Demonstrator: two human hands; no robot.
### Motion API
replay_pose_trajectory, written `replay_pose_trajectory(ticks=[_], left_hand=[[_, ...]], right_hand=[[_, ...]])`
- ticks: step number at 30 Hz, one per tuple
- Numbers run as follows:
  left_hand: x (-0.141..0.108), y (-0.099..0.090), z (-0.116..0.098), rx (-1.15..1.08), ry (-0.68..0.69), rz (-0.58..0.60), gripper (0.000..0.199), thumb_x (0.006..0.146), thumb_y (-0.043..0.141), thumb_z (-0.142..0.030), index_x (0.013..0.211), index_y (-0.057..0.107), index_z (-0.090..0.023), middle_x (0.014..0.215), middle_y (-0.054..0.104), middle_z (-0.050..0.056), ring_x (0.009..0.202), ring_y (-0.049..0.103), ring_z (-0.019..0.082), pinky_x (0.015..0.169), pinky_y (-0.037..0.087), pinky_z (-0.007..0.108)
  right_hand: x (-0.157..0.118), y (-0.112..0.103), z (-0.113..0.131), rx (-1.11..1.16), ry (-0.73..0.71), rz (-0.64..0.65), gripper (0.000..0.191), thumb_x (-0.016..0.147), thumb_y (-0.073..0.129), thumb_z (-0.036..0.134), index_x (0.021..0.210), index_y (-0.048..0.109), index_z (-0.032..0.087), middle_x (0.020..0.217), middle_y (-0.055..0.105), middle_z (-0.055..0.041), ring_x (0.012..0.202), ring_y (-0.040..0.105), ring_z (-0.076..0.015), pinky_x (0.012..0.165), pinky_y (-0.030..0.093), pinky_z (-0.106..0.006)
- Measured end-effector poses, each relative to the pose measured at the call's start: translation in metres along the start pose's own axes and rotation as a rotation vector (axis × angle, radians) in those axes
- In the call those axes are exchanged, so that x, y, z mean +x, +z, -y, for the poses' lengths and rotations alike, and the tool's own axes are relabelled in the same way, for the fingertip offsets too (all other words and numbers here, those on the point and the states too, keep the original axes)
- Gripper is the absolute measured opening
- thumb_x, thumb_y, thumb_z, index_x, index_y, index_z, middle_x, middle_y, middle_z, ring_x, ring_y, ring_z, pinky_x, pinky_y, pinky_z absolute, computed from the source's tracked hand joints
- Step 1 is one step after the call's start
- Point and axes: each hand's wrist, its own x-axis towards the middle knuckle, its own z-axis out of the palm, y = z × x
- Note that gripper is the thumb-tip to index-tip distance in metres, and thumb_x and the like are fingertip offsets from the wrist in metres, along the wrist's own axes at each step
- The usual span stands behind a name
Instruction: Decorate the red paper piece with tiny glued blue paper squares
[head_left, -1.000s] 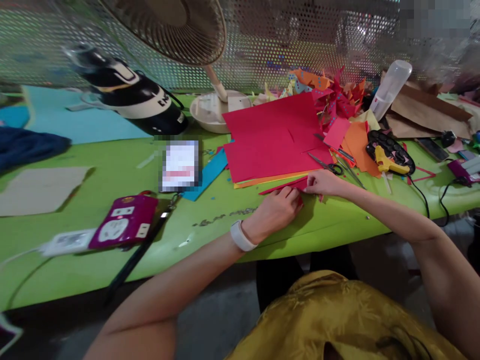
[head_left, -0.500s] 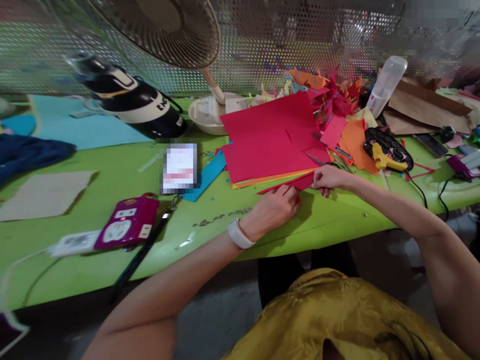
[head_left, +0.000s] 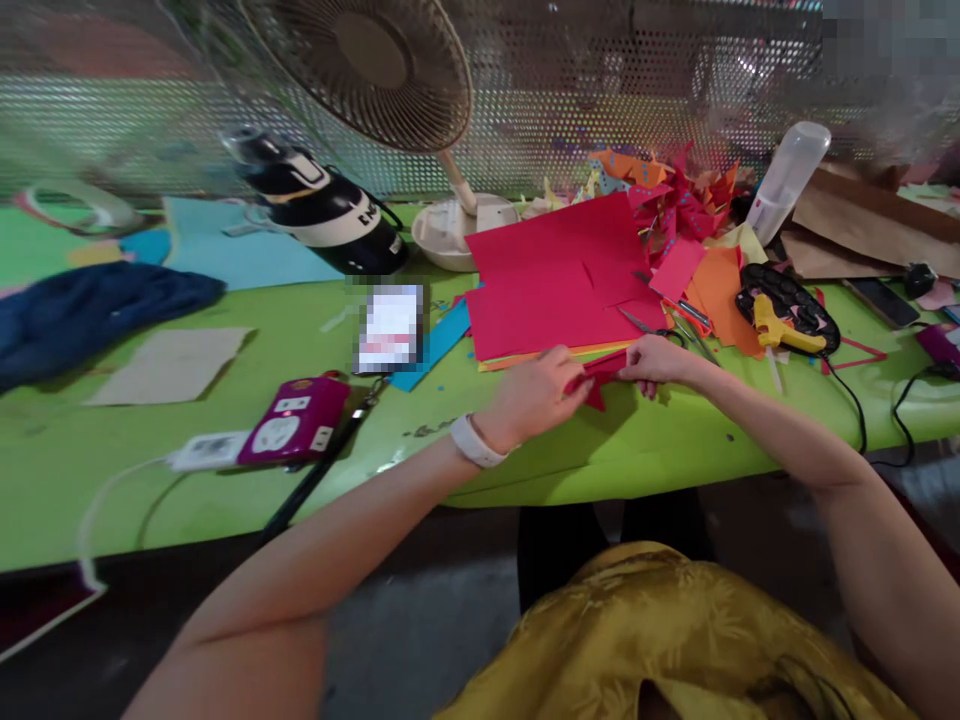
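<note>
A narrow folded piece of red paper [head_left: 595, 390] is held between both hands, just in front of a stack of large red sheets [head_left: 555, 290]. My left hand [head_left: 534, 395], with a white band at the wrist, has its fingers closed on the paper's left part. The right end is pinched by my right hand [head_left: 648, 364]. Scissors [head_left: 637, 322] lie on the red sheets beyond my right hand. Yellow and orange edges show beneath the red stack.
Behind stand a fan [head_left: 375, 60] and a black bottle [head_left: 330, 215]. To the left lie a phone [head_left: 390, 328] and a purple power strip [head_left: 296, 420]. At right, a yellow glue gun [head_left: 784, 328] rests on a black tray, near orange paper [head_left: 724, 300].
The view has shifted, so the table objects appear farther right. My left hand has moved slightly up and left along the red paper, which both hands still hold.
</note>
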Motion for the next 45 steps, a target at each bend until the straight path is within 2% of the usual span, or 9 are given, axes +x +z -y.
replay_pose_trajectory(ticks=[3,7,15,26,32,35,37,41,45], left_hand=[[0.019,-0.006,0.003,-0.264,-0.256,0.275,0.051,0.09,0.044,-0.051,0.058,0.062,-0.016,0.053,0.06,0.006,0.053,0.057,0.017,0.05,0.036,0.028],[0.04,0.001,0.01,-0.661,-0.437,0.561,0.055,0.082,0.053,-0.061,0.049,0.055,-0.017,0.041,0.054,0.003,0.041,0.055,0.014,0.046,0.037,0.025],[0.047,0.012,0.025,-0.833,-0.475,0.677,0.049,0.07,0.068,-0.06,0.054,0.063,-0.014,0.047,0.06,0.004,0.042,0.055,0.012,0.043,0.036,0.023],[0.043,0.015,0.027,-0.807,-0.495,0.7,0.048,0.072,0.068,-0.058,0.053,0.063,-0.014,0.045,0.06,0.005,0.043,0.057,0.013,0.044,0.039,0.023],[0.02,-0.002,0.021,-0.753,-0.482,0.55,0.045,0.08,0.06,-0.055,0.058,0.059,-0.016,0.047,0.06,0.003,0.043,0.056,0.014,0.046,0.042,0.025],[0.002,-0.001,0.027,-0.568,-0.428,0.163,0.044,0.084,0.055,-0.055,0.068,0.064,-0.015,0.059,0.064,0.005,0.051,0.058,0.014,0.052,0.044,0.026],[-0.008,0.007,0.034,-0.415,-0.29,-0.085,0.041,0.083,0.058,-0.054,0.092,0.068,-0.015,0.082,0.068,0.007,0.069,0.062,0.017,0.062,0.047,0.027],[-0.014,0.028,0.047,-0.254,-0.04,-0.118,0.039,0.092,0.047,-0.048,0.106,0.066,-0.017,0.099,0.064,0.01,0.088,0.063,0.02,0.076,0.049,0.032],[-0.008,0.034,0.05,-0.126,0.088,-0.075,0.035,0.097,0.039,-0.036,0.107,0.065,-0.015,0.097,0.065,0.011,0.086,0.062,0.02,0.071,0.049,0.031]], right_hand=[[-0.003,0.001,0.001,0.008,0.007,-0.025,0.034,0.084,0.062,0.019,0.055,0.047,0.018,0.038,0.056,0.0052,0.034,0.055,-0.0082,0.04,0.045,-0.016],[-0.005,0.002,0.002,-0.019,-0.001,-0.037,0.032,0.085,0.061,0.02,0.056,0.047,0.018,0.038,0.056,0.0048,0.035,0.057,-0.0083,0.039,0.044,-0.015],[0.001,0.003,-0.001,-0.003,-0.006,-0.003,0.031,0.086,0.061,0.021,0.058,0.046,0.018,0.039,0.057,0.0036,0.037,0.059,-0.0108,0.04,0.045,-0.018],[-0.006,0.0,0.004,0.039,0.0,-0.018,0.032,0.087,0.06,0.015,0.058,0.045,0.018,0.038,0.056,0.0043,0.035,0.057,-0.009,0.036,0.042,-0.016],[-0.009,0.001,0.004,0.054,0.009,-0.032,0.029,0.086,0.061,0.016,0.061,0.045,0.018,0.039,0.056,0.0052,0.034,0.056,-0.0088,0.035,0.042,-0.015],[-0.013,0.001,0.004,0.036,-0.019,-0.035,0.03,0.084,0.063,0.019,0.059,0.045,0.018,0.038,0.055,0.0052,0.034,0.056,-0.0089,0.036,0.043,-0.015],[-0.015,0.0,0.004,0.019,-0.036,0.008,0.031,0.083,0.064,0.021,0.057,0.047,0.018,0.037,0.054,0.0047,0.034,0.055,-0.0094,0.037,0.044,-0.017],[-0.021,0.001,0.006,-0.055,-0.007,0.116,0.036,0.082,0.064,0.026,0.051,0.047,0.017,0.038,0.055,0.0028,0.032,0.052,-0.0089,0.038,0.045,-0.019],[-0.026,0.004,0.011,-0.115,0.01,0.089,0.038,0.083,0.064,0.029,0.052,0.044,0.018,0.037,0.053,0.0035,0.034,0.054,-0.0094,0.039,0.043,-0.019]])
